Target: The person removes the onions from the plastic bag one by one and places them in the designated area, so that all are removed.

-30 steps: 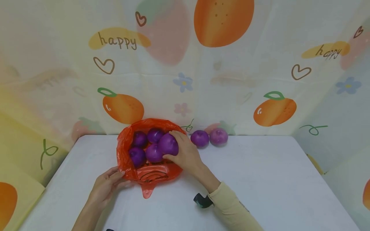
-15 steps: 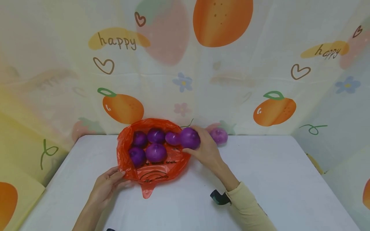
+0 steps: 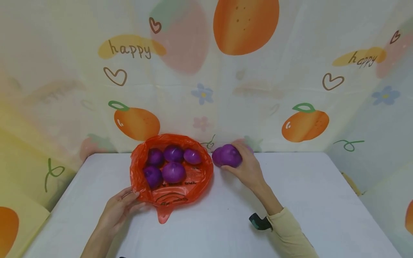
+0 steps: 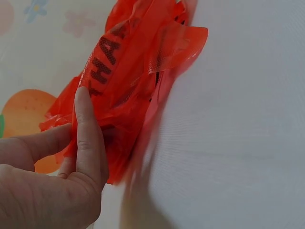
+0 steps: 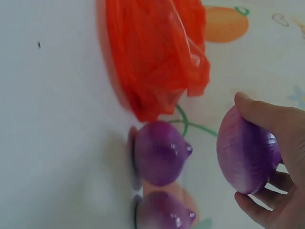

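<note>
A red plastic bag stands with its mouth gaping on the white table, several purple onions inside. My left hand pinches the left side of its rim between thumb and fingers; the left wrist view shows that grip on the bag closely. To the right of the bag, my right hand holds a purple onion in the air, thumb on one side and fingers on the other. Behind it on the table sit two more onions: a near one and a paler one, mostly hidden in the head view.
A cloth backdrop printed with fruit and hearts hangs along the table's back edge. The white table extends to the right of the right arm. A dark wrist-worn device sits beside the right sleeve.
My right hand has lifted an onion out of the bag and carried it right, toward the two on the table. My left hand has stayed on the rim.
</note>
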Action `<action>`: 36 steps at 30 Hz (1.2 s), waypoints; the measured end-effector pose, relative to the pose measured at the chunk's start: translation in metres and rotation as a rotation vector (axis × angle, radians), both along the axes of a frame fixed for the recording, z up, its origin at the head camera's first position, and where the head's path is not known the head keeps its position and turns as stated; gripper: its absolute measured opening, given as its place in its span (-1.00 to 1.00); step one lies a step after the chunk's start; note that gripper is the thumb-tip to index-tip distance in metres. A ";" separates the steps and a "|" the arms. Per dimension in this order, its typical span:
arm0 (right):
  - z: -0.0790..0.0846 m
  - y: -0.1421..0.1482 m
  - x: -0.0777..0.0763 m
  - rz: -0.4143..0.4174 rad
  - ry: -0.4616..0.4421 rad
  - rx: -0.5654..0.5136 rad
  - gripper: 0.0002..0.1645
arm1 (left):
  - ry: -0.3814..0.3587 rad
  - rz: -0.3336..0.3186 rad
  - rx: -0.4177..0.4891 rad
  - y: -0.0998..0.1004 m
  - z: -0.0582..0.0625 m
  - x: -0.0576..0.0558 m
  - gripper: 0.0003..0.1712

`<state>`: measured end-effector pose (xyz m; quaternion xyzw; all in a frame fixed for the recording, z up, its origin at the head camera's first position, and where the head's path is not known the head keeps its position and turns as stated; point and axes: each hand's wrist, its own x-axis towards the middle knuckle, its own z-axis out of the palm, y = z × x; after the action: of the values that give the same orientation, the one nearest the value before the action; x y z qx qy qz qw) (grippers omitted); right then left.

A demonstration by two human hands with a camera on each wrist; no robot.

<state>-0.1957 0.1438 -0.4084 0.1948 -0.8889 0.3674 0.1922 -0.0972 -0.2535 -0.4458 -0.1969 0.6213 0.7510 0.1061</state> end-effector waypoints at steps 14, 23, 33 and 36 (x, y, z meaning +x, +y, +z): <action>-0.006 0.067 -0.018 -0.183 -0.038 0.016 -0.06 | 0.007 0.000 -0.017 -0.005 -0.001 0.002 -0.27; -0.026 0.092 -0.029 -0.285 -0.107 0.048 -0.08 | -0.022 0.015 -0.019 -0.004 -0.005 0.004 -0.26; -0.035 0.108 -0.044 -0.313 -0.221 0.118 -0.07 | -0.018 0.011 -0.026 -0.005 -0.007 0.002 -0.29; -0.037 0.110 -0.047 -0.312 -0.254 0.132 -0.07 | -0.013 0.018 -0.024 -0.004 -0.008 0.002 -0.30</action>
<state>-0.2431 0.2535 -0.4449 0.0192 -0.9475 0.2959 0.1200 -0.0947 -0.2575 -0.4539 -0.2084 0.6277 0.7432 0.1010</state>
